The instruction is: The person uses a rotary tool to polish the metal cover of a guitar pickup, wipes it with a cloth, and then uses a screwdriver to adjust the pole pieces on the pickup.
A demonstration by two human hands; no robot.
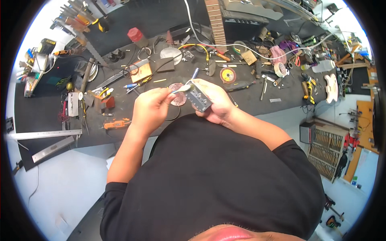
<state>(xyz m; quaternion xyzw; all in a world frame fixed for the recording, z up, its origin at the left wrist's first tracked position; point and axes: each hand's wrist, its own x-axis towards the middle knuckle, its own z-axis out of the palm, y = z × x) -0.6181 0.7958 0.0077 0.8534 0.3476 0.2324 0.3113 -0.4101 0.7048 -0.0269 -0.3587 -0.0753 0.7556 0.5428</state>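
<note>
In front of my chest, my right hand [219, 102] is closed round a dark metal guitar bridge [198, 100] with rows of small screws or holes on its face. My left hand [150, 106] is closed in a pinch on a slim brush-like tool [183, 88] with a pale end. That end lies against or just over the upper left edge of the bridge; I cannot tell which. A short blue-grey rod [195, 73] shows just above my right fingers. Behind the tool, a round reddish disc [177, 96] rests on the bench.
The dark workbench [249, 96] carries several tools. An orange utility knife [116, 124] lies left of my left arm, with a steel ruler [48, 134] farther left. Beyond my hands are a yellow-centred disc [228, 75] and a fretted guitar neck [216, 28]. A yellow drill [309, 88] stands right.
</note>
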